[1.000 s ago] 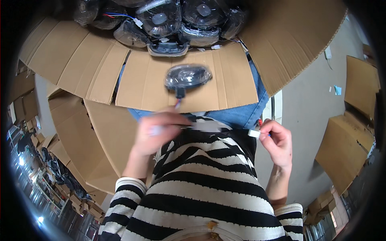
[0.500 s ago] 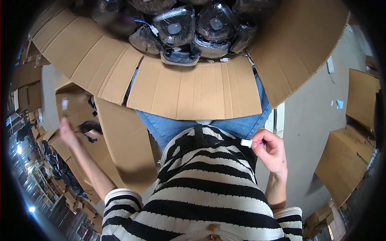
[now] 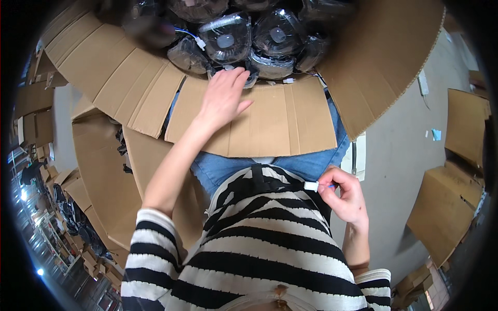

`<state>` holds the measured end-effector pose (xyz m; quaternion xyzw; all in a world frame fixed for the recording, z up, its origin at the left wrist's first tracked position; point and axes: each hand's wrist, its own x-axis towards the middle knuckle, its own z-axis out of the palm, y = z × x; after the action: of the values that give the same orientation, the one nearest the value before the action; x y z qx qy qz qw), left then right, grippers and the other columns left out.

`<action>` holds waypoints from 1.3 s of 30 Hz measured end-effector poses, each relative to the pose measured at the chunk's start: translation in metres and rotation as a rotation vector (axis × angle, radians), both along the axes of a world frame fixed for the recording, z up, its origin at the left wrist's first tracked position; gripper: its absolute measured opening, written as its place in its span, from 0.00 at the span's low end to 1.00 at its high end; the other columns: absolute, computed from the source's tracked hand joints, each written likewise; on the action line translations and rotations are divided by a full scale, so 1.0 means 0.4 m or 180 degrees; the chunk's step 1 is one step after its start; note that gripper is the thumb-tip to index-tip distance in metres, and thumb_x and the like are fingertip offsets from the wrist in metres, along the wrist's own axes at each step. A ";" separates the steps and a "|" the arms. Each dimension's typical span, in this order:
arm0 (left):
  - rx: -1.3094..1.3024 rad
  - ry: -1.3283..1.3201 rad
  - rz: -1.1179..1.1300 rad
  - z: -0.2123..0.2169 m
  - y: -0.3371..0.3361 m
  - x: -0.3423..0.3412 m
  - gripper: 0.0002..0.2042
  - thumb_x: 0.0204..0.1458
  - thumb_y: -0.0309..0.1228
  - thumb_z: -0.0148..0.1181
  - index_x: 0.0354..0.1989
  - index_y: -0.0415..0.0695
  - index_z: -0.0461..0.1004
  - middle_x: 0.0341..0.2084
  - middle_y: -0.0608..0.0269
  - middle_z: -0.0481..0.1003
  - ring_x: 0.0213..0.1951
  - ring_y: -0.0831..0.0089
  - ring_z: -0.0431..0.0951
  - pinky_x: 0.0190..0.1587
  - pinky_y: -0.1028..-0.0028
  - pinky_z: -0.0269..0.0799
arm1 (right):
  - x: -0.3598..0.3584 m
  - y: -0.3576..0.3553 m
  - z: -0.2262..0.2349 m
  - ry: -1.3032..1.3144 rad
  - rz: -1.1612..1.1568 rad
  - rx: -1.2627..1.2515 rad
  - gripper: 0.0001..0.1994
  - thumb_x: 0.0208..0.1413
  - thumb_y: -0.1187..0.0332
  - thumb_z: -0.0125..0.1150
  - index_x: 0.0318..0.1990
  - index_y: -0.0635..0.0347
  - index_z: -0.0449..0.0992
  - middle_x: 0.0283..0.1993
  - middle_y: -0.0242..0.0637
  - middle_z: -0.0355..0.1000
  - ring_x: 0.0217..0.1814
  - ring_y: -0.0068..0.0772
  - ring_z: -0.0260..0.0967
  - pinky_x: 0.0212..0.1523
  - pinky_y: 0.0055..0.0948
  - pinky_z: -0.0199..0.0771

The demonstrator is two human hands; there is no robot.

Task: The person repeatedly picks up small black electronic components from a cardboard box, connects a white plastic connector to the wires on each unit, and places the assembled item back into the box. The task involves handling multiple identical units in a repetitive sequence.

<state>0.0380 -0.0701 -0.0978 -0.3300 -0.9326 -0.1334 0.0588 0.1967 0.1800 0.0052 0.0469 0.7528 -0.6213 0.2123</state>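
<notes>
Over the open cardboard box (image 3: 259, 122) in front of me, my left hand (image 3: 224, 96) stretches forward on a long, nearly straight arm, palm down and fingers loosely spread, the fingertips just reaching the nearest bagged fan (image 3: 248, 72) at the box's edge. Round black fans in clear plastic bags (image 3: 228, 36) fill the box, crowded against each other, with a blue wire showing between them. My right hand (image 3: 345, 194) stays close to my waist, elbow bent, thumb and forefinger pinching a small white connector (image 3: 311, 185) with a bit of blue at its end. Brown cartons (image 3: 456, 192) stand on the grey floor (image 3: 399, 140) to my right, with a small pale blue scrap (image 3: 436, 134) lying near them.
</notes>
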 end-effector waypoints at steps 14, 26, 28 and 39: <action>0.0052 -0.1479 -0.0048 -0.043 -0.057 -0.029 0.09 0.38 0.32 0.56 0.23 0.39 0.67 0.28 0.54 0.68 0.35 0.57 0.69 0.38 0.65 0.64 | -0.005 0.013 -0.023 -0.0064 -0.0078 0.0022 0.01 0.40 0.78 0.53 0.22 0.64 0.68 0.21 0.30 0.63 0.22 0.20 0.56 0.23 0.18 0.55; 0.0920 -0.2440 -0.0631 0.042 0.055 0.165 0.08 0.41 0.30 0.55 0.26 0.39 0.67 0.24 0.54 0.68 0.31 0.57 0.70 0.34 0.66 0.66 | -0.014 0.026 -0.028 -0.0081 -0.0048 0.0054 0.01 0.41 0.77 0.53 0.23 0.63 0.69 0.21 0.30 0.62 0.23 0.20 0.56 0.23 0.19 0.55; 0.0752 -0.2225 0.0006 0.000 0.086 0.116 0.08 0.43 0.31 0.54 0.26 0.39 0.67 0.25 0.52 0.68 0.31 0.56 0.70 0.34 0.65 0.66 | -0.012 0.028 -0.031 -0.0111 -0.0026 -0.0015 0.01 0.41 0.77 0.53 0.24 0.63 0.69 0.21 0.30 0.63 0.23 0.20 0.56 0.23 0.19 0.55; -0.1867 -0.2519 -0.0413 -0.069 0.195 -0.013 0.15 0.39 0.45 0.55 0.26 0.46 0.76 0.34 0.54 0.71 0.43 0.61 0.67 0.42 0.65 0.65 | 0.008 0.033 -0.027 0.0010 -0.0026 0.0053 0.02 0.42 0.75 0.53 0.24 0.64 0.68 0.22 0.31 0.63 0.24 0.21 0.58 0.24 0.18 0.56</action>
<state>0.0328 0.0078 -0.1255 -0.3140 -0.8593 0.0161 -0.4035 0.2000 0.1930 -0.0058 0.0508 0.7580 -0.6160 0.2082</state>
